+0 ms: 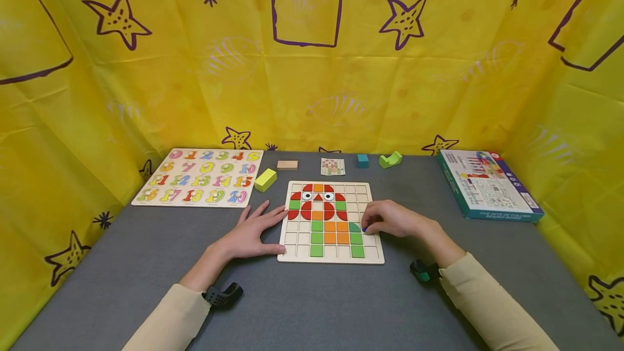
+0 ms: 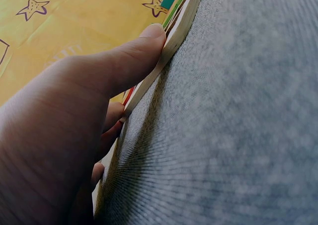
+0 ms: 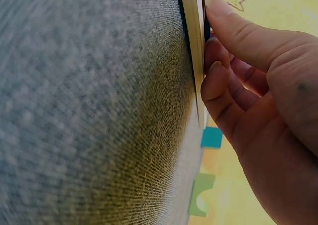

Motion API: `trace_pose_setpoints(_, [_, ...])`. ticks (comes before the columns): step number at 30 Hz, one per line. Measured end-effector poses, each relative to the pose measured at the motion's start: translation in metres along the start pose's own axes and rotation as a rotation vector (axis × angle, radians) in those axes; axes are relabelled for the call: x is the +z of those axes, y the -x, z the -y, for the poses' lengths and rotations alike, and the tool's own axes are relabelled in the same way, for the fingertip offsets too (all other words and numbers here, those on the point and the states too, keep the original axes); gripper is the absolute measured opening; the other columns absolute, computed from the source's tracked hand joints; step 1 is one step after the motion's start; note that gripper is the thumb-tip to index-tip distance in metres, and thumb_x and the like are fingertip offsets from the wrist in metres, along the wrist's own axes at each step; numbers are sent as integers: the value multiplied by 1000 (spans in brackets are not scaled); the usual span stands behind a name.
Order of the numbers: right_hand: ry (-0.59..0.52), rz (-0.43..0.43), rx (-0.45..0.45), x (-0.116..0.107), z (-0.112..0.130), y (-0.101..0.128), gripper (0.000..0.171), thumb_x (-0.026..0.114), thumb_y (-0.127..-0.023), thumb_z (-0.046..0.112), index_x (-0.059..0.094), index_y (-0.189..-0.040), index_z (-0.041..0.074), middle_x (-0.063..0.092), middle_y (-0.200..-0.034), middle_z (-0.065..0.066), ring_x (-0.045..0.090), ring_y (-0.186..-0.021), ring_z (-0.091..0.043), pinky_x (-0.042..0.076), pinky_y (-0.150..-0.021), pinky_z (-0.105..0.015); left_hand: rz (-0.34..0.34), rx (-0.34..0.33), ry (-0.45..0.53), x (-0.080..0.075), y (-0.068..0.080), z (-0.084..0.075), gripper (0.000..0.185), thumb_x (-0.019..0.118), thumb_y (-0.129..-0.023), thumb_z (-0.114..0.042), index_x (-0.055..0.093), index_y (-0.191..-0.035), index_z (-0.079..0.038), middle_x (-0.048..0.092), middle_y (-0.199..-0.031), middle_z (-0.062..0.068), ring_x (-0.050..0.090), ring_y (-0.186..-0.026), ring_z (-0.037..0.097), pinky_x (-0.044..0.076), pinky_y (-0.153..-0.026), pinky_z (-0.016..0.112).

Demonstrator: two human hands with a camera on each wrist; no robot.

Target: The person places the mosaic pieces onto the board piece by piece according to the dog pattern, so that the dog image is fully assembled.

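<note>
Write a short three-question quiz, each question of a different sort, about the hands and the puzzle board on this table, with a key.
1. True or false: the left hand lies flat against the left edge of the puzzle board.
2. Multiple choice: where on the board is the right hand? A) far left corner B) right side, by the green tiles C) not touching it
3. Short answer: what colour is the small piece under the right hand's fingertips?

Key
1. True; its fingers are straight and its thumb presses the board's edge.
2. B.
3. Blue; only a sliver shows, so its shape cannot be told.
</note>
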State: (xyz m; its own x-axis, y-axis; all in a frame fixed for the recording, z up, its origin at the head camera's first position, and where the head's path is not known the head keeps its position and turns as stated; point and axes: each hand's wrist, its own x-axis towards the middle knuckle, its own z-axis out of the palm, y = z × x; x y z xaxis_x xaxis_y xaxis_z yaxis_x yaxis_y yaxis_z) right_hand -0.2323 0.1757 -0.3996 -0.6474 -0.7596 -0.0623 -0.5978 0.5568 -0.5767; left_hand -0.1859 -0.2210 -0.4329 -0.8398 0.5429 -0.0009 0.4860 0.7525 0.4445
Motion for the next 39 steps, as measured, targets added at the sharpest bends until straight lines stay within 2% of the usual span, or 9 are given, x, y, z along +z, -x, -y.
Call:
trace_pose_setpoints(20, [-1,-7,-20,-1,-1,3,9,76,-91,9,75,-96,15,59,-93,7,55,-84,-12,50,-76,-29,2,0,4,1,-2,-1,95,68,-83,-70,37,-158,-22,31,-163,-1,8,-152,39,-6,-111,70])
trace_pose_setpoints(27, [-30,-58,7,-4,-4,10,10,75,-94,16,75,-103,16,62,-99,8,57,-90,-15,50,-82,-32,5,0,5,1,-2,-1,95,68,-83,-70,37,-159,-21,30,-163,-1,8,-152,39,-5,-111,70])
trace_pose_setpoints(34, [-48,-152,52,-10,-3,18,25,75,-94,22,71,-115,9,63,-92,6,57,-85,-18,51,-76,-31,-9,-6,-2,0,-2,0,96,68,-82,-71,37,-159,-21,32,-163,0,10,-152,40,-4,-111,71])
trace_pose_setpoints(39, [-67,-211,87,-10,-5,26,32,73,-95,23,68,-122,7,62,-94,4,56,-87,-19,51,-77,-33,-31,-39,13,0,0,-1,96,69,-83,-68,38,-158,-18,36,-161,3,15,-151,40,0,-111,71])
